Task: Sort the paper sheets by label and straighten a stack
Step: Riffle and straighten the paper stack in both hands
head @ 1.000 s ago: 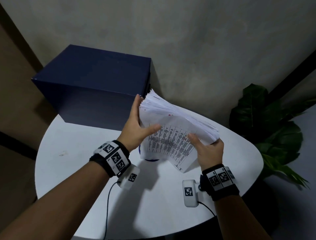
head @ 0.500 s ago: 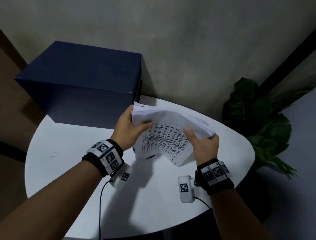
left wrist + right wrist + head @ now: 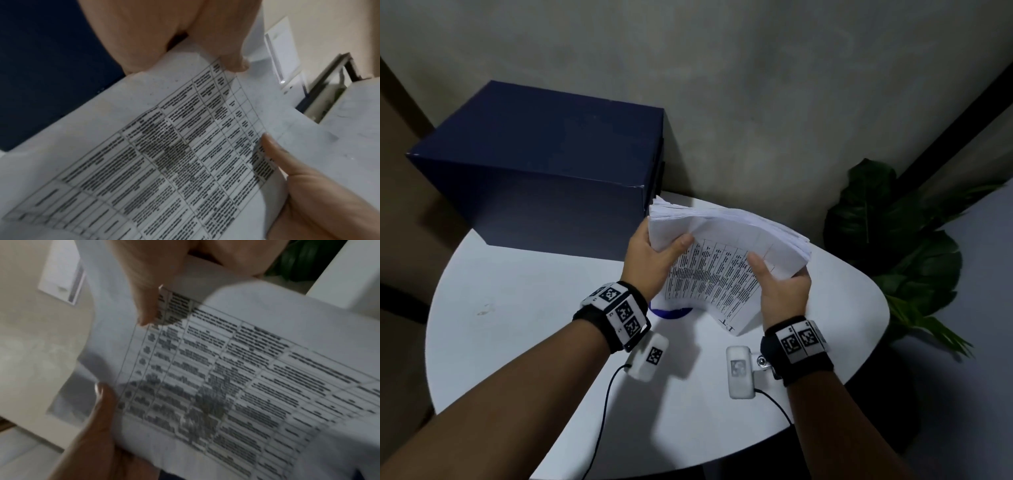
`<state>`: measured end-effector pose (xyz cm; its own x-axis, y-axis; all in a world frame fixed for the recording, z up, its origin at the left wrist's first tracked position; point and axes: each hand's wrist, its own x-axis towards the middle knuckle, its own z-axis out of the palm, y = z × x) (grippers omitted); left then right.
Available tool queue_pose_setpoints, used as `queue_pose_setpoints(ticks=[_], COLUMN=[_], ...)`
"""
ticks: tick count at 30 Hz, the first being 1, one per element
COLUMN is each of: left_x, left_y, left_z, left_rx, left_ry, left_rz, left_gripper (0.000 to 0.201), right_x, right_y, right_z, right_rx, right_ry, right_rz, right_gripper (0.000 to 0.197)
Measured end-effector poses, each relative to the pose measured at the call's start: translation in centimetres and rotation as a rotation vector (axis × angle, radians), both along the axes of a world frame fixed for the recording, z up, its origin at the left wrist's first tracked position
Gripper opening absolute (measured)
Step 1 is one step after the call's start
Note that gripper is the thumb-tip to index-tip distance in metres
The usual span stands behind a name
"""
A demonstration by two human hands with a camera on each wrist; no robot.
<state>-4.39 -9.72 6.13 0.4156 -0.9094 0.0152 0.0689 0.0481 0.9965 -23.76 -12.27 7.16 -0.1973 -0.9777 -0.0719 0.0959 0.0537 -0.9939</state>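
Spanning both hands, paper stack (image 3: 726, 246) above the table, left hand (image 3: 650, 253) and right hand (image 3: 784, 291) clamped on opposite ends.

Grey plaster wall (image 3: 722, 85), white table (image 3: 517, 308)

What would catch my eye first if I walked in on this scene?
A thick stack of paper sheets, its top page a printed table, held up over a round white table by the left hand and right hand, one at each side. Behind it on the table sits a big dark blue box, and a leafy green plant stands to the right.
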Motion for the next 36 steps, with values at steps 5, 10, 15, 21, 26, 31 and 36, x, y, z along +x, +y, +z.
queue_pose_setpoints(ticks=[5, 10, 15, 21, 26, 31, 36], left_x=[0.8, 1.6, 0.7, 4.9, 7.0, 4.2, 2.7], left_y=[0.1, 0.8, 0.2, 1.5, 2.5, 3.9, 6.0], left_z=[1.4, 7.3, 9.6, 6.7, 5.1, 1.4, -6.3], left_rx=[-0.003, -0.172, -0.074, -0.044, -0.046, -0.104, 0.161], left_ry=[-0.066, -0.933, -1.171, -0.659, -0.268, -0.498, -0.583], left_rz=[0.029, 0.139, -0.11, 0.012, 0.021, 0.291, 0.213], left_gripper=[0.069, 0.105, 0.031, 0.026, 0.027, 0.022, 0.035], right_x=[0.2, 0.2, 2.3, 0.1, -3.0, -3.5, -2.2], right_y=[-0.5, -1.8, -1.8, -0.9, -2.9, -2.1, 2.5], right_z=[1.2, 4.7, 6.7, -0.1, -1.9, -0.9, -5.9], right_rx=[-0.042, -0.294, -0.518, -0.23, 0.082, -0.009, 0.08], right_ry=[0.087, 0.533, 0.912, 0.852, 0.045, 0.173, 0.188], right_rz=[0.018, 0.161, 0.283, -0.371, -0.032, 0.005, 0.005], right_gripper=[0.021, 0.022, 0.019, 0.098, 0.082, 0.031, 0.036])
